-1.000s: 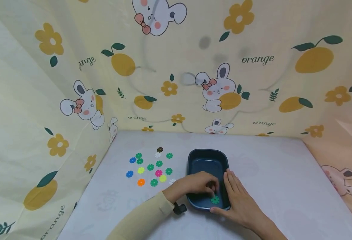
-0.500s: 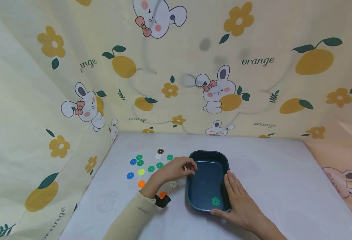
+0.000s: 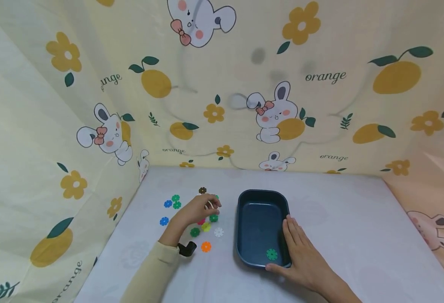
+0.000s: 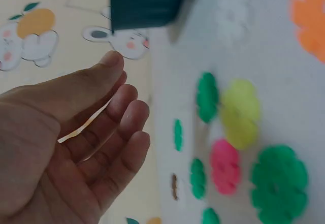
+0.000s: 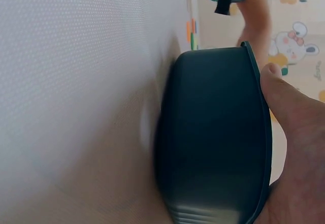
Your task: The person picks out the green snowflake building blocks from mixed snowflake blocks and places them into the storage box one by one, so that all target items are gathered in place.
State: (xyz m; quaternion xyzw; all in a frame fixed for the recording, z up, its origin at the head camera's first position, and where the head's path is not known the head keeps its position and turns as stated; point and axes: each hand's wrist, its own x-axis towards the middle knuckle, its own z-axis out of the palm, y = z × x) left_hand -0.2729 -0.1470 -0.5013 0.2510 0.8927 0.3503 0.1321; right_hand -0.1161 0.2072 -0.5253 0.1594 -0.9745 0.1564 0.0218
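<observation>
My left hand (image 3: 193, 210) hovers over a scatter of flower-shaped plastic discs, fingers loosely curled. In the left wrist view nothing lies between its thumb and fingers. Below and beside it are a green disc (image 3: 213, 218), a yellow disc (image 3: 205, 227) and a pink disc (image 4: 225, 167), which the hand mostly covers in the head view. My right hand (image 3: 303, 256) rests along the right side of a dark blue tray (image 3: 261, 227), fingers straight, thumb at the near rim. One green disc (image 3: 271, 254) lies on the tray floor, towards its near end.
An orange disc (image 3: 206, 247) and a white disc (image 3: 219, 232) lie between the left sleeve and the tray. Farther left are blue discs (image 3: 164, 221), and a brown disc (image 3: 202, 190) sits at the back. A printed curtain (image 3: 229, 126) stands behind the white table (image 3: 343, 219).
My left hand has come out of the tray and moved left over the loose discs, leaving the green disc in the tray. The right hand has stayed in place.
</observation>
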